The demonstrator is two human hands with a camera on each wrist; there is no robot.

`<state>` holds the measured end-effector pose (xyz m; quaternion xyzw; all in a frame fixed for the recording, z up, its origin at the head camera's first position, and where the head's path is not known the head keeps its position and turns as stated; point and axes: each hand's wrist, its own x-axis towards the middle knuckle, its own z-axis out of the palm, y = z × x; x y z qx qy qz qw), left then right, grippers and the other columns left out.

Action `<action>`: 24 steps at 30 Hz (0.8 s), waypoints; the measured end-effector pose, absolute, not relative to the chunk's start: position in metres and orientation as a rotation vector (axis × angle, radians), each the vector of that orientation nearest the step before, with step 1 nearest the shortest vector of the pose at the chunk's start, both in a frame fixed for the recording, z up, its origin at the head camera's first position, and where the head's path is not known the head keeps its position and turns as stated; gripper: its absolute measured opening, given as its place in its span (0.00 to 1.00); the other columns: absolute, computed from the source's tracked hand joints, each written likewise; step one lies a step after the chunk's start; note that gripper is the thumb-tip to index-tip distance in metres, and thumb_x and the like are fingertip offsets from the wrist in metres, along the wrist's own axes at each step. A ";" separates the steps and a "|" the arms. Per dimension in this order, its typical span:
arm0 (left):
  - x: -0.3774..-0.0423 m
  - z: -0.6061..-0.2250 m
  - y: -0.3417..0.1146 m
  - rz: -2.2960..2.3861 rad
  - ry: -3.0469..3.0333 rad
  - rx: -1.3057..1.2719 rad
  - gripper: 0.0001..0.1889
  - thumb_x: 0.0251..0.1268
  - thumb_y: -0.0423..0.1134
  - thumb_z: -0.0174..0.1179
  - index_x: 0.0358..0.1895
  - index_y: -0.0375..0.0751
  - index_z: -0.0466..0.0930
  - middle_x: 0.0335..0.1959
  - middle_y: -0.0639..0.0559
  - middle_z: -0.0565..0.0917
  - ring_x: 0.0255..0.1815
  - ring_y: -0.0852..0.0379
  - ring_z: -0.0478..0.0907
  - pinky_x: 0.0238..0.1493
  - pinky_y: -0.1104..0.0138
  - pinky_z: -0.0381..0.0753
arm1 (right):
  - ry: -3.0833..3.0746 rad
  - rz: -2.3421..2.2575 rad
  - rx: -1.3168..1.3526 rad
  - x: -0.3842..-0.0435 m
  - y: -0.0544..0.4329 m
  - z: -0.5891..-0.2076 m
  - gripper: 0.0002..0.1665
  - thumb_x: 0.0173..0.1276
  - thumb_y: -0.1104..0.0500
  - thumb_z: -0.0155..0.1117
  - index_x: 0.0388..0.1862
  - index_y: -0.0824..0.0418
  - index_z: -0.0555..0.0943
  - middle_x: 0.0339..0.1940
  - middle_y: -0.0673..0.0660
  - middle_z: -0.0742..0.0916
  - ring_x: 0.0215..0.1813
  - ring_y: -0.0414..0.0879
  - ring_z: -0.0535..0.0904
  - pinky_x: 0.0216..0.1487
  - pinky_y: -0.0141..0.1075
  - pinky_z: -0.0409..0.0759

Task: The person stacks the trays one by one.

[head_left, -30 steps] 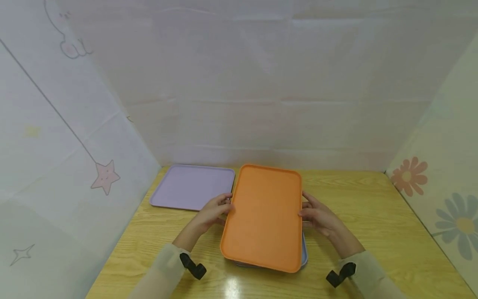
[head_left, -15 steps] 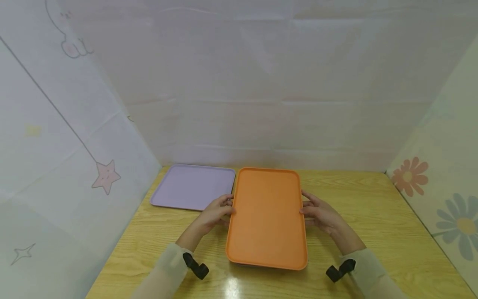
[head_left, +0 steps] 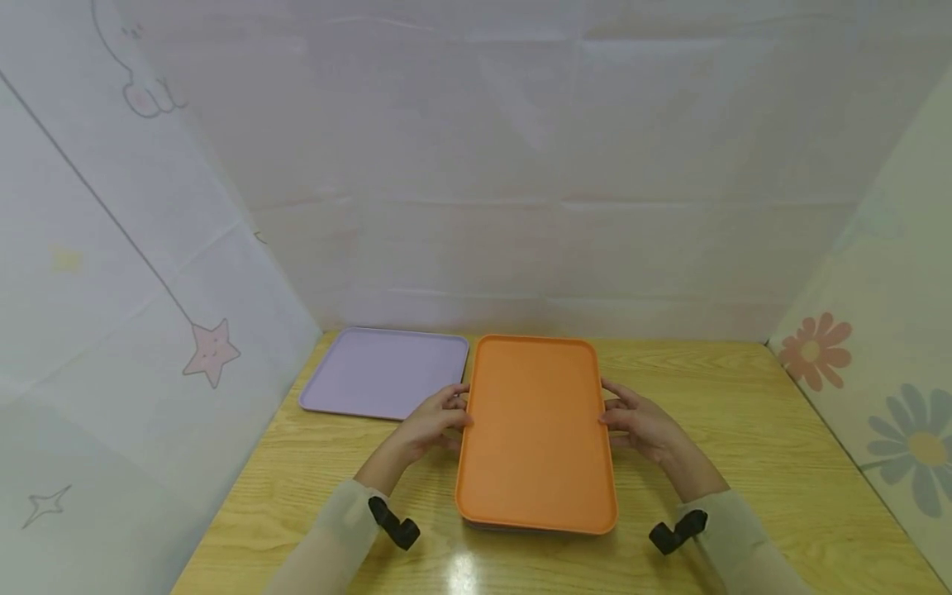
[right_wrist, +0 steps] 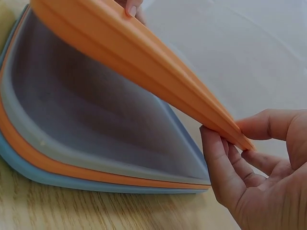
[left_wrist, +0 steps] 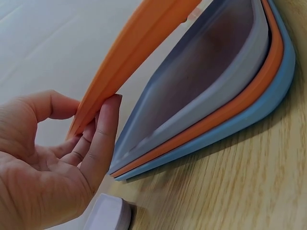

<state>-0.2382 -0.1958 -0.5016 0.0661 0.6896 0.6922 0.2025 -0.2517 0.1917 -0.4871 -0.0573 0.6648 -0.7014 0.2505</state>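
Both hands hold an orange rectangular tray (head_left: 535, 434) by its long sides. My left hand (head_left: 431, 426) pinches the left edge, thumb on top and fingers beneath. On the opposite edge, my right hand (head_left: 643, 426) grips the same way. In the wrist views this tray hangs above a stack, with a gap between them. The stack has a grey tray (right_wrist: 72, 157) on top, a second orange tray (right_wrist: 72, 171) under it and a blue tray (right_wrist: 72, 183) at the bottom. From the head view the held tray covers nearly all of the stack.
A lilac tray (head_left: 383, 372) lies flat on the wooden table (head_left: 714, 413), back left, close to my left fingers. Printed cloth walls (head_left: 550, 207) enclose the back and both sides. A black wrist mount (head_left: 394, 523) sits on each sleeve.
The held orange tray has shifted slightly right and straightened over the stack, hiding the blue edge that showed at its right. Both hands moved a little with it and keep their grip.
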 end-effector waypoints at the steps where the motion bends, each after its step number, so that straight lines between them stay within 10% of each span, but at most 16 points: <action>1: -0.239 -0.502 -0.196 1.929 1.923 0.186 0.39 0.64 0.31 0.60 0.78 0.39 0.54 0.48 0.44 0.77 0.43 0.51 0.77 0.32 0.57 0.88 | 1.805 -1.909 -0.154 -0.252 0.192 -0.487 0.52 0.72 0.68 0.60 0.85 0.57 0.42 0.56 0.57 0.79 0.49 0.46 0.84 0.55 0.52 0.84; 24: -0.254 -0.511 -0.194 1.906 1.913 0.181 0.44 0.59 0.27 0.61 0.80 0.36 0.51 0.58 0.35 0.68 0.43 0.51 0.78 0.28 0.60 0.87 | 1.888 -1.857 -0.108 -0.265 0.189 -0.498 0.51 0.72 0.67 0.61 0.85 0.58 0.44 0.56 0.59 0.78 0.51 0.47 0.83 0.54 0.51 0.84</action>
